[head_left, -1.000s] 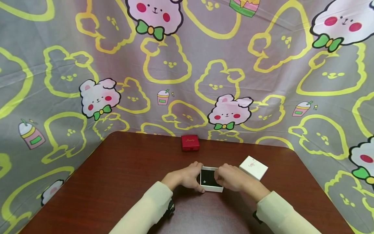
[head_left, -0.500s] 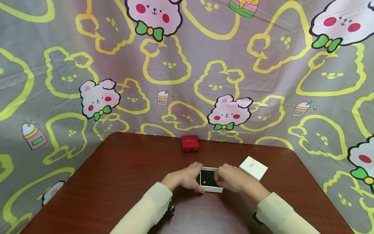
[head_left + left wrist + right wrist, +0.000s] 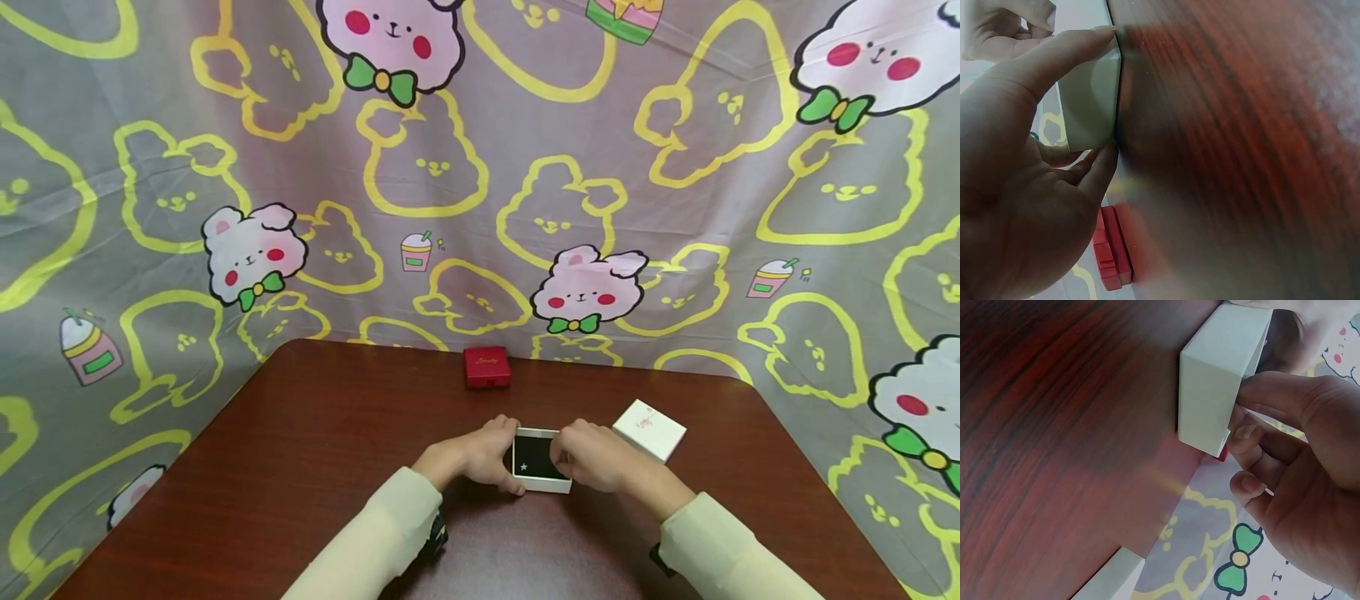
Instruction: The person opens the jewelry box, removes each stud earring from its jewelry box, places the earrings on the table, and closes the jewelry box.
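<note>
A small white box (image 3: 542, 485) sits uncovered on the table, lined with a black insert (image 3: 536, 450). On the insert's near left part lies a tiny silvery star (image 3: 523, 467). My left hand (image 3: 489, 454) grips the box from its left side, thumb at the near corner and fingers at the far one; the left wrist view shows the same hold on the white end wall (image 3: 1089, 103). Over the right part of the insert is my right hand (image 3: 596, 454), its fingers bent and thumb (image 3: 1275, 394) at the rim. Whatever its fingertips touch inside is hidden.
A white lid (image 3: 648, 431) with a pinkish print lies behind my right hand, to the right of the box. Farther back stands a closed red box (image 3: 487, 367) with gold lettering. Patterned cloth (image 3: 450, 300) hangs behind the brown table (image 3: 352, 400).
</note>
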